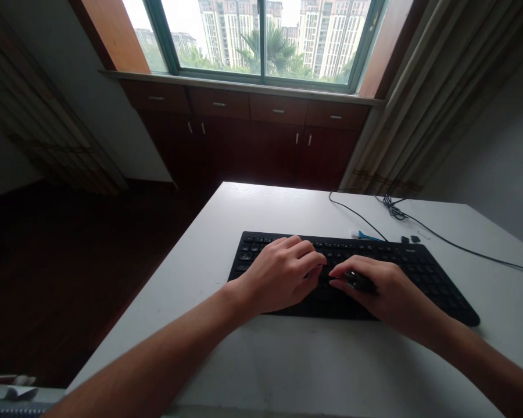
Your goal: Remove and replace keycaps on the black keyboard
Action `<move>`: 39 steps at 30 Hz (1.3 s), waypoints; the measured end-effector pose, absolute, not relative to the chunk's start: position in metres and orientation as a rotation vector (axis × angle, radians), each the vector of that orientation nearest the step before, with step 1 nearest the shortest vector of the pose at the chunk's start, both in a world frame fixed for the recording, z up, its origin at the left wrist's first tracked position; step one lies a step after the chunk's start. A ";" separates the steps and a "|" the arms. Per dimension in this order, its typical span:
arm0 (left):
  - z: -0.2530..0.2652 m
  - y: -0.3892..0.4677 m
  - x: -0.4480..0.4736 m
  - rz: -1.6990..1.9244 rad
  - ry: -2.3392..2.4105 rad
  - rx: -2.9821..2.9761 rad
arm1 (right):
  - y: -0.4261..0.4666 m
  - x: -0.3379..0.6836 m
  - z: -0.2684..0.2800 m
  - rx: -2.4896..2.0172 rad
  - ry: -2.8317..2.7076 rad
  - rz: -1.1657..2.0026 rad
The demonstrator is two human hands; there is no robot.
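A black keyboard (436, 284) lies flat on a white table. Over its middle left keys is my left hand (285, 270), its fingers curled down and the thumb close to the index finger. Whatever lies between those fingertips is hidden from me. My right hand (386, 287) rests over the middle right keys, closed around a small dark tool (359, 281) with a shiny part. The tool's kind does not show clearly, and its tip is near the thumb and index finger, pointing left. The two hands almost meet over the keys.
Behind the keyboard lie a small blue and white brush-like item (368, 235), two loose black pieces (409, 239) and a thin bent wire (424, 234). A bundled black cable (394, 208) runs across the white table (261, 215). Red-brown cabinets (253, 139) stand beyond, below a window.
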State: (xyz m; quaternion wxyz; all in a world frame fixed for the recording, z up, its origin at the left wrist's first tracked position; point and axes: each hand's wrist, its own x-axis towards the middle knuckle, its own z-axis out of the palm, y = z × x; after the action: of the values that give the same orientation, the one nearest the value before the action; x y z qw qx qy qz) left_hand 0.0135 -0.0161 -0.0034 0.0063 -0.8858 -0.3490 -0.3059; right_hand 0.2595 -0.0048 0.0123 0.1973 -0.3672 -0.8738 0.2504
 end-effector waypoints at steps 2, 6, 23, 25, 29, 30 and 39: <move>-0.003 -0.016 0.013 -0.933 -1.097 -2.775 | -0.004 0.257 0.015 -1.006 -2.467 0.779; -0.002 -0.016 0.013 -0.901 -1.095 -2.759 | -0.004 0.255 0.015 -1.025 -2.488 0.778; -0.001 -0.016 0.012 -0.814 -1.110 -2.729 | -0.009 0.270 0.001 -0.862 -2.566 0.462; -0.001 -0.015 0.012 -0.810 -1.106 -2.725 | -0.010 0.270 0.001 -0.843 -2.581 0.459; -0.002 -0.016 0.011 -0.804 -1.102 -2.729 | -0.012 0.266 0.001 -0.856 -2.595 0.441; -0.002 -0.016 0.011 -0.803 -1.104 -2.729 | -0.012 0.266 0.001 -0.866 -2.596 0.438; -0.002 -0.015 0.012 -0.819 -1.097 -2.732 | -0.017 0.266 0.004 -0.709 -2.622 0.179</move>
State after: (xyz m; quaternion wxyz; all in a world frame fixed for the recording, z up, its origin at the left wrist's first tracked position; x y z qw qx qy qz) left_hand 0.0119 -0.0151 -0.0016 0.0427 -0.8932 -0.3587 -0.2677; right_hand 0.2658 -0.0167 0.0043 0.2084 -0.2549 -0.9420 0.0644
